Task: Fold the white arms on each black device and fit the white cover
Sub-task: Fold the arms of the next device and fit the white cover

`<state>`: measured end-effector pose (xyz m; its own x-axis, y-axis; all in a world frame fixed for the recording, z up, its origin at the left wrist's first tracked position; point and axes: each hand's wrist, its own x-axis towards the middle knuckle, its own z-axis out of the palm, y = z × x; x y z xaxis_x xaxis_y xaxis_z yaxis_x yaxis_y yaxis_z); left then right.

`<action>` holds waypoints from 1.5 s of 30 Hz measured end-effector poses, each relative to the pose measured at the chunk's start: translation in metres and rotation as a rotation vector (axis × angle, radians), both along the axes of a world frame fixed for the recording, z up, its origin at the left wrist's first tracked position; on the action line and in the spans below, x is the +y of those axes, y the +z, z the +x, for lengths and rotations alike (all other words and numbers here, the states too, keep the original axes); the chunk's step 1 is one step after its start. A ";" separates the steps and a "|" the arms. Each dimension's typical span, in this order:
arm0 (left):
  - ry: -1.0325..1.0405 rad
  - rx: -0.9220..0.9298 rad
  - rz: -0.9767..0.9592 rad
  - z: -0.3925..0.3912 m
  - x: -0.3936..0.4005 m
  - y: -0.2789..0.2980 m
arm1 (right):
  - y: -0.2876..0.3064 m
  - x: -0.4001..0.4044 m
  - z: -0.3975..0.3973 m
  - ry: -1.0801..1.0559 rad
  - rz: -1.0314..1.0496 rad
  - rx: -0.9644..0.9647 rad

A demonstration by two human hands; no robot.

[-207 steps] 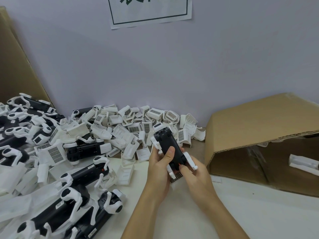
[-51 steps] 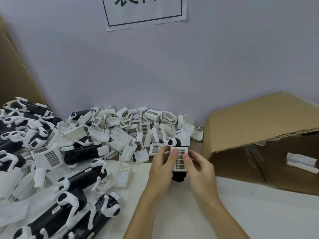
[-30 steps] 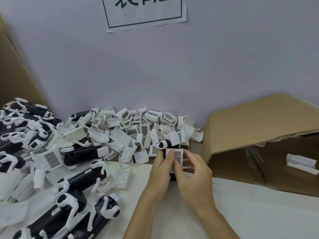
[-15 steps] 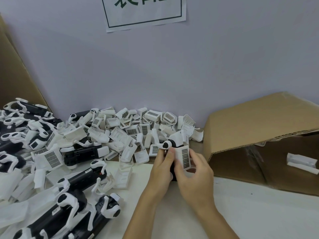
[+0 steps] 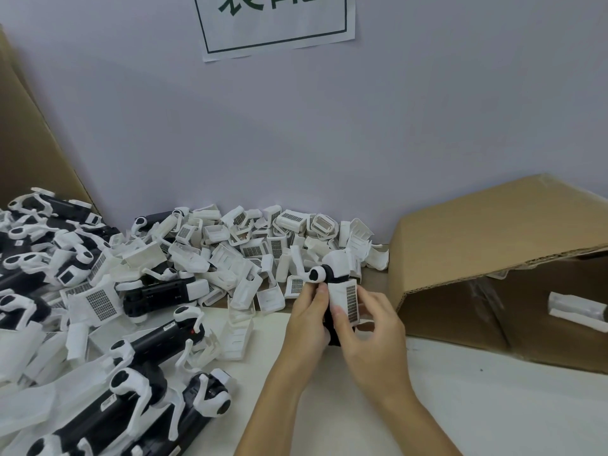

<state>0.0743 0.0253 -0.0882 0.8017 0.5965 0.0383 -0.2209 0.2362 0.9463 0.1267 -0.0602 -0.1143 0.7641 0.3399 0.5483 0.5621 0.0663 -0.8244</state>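
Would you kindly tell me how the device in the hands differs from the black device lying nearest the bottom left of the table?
The held device wears a white cover, its arms tucked in; the table device is bare, its white arms splayed out. The held one is gripped by both hands; the other lies loose. Both have black bodies and white parts.

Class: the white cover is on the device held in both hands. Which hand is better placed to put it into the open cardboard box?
Right hand: it grips the white cover and is nearer the cardboard box, probably an easier reach.
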 end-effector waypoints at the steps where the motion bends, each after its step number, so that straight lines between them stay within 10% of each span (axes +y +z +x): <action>1: -0.015 -0.001 -0.014 0.000 -0.001 0.001 | 0.000 0.000 0.000 -0.012 -0.010 -0.005; 19: 0.010 0.029 0.248 -0.004 0.002 -0.002 | 0.005 -0.002 -0.005 0.030 -0.074 -0.039; 32: -0.080 -0.040 0.092 -0.005 0.006 -0.004 | 0.019 -0.002 0.000 0.395 0.209 0.621; 45: 0.082 0.061 0.306 -0.001 0.003 -0.006 | 0.015 0.000 -0.003 0.224 0.170 0.486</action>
<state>0.0732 0.0280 -0.0940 0.7580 0.6273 0.1789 -0.1679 -0.0775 0.9828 0.1233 -0.0605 -0.0998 0.8617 0.4608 0.2125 0.0770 0.2952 -0.9523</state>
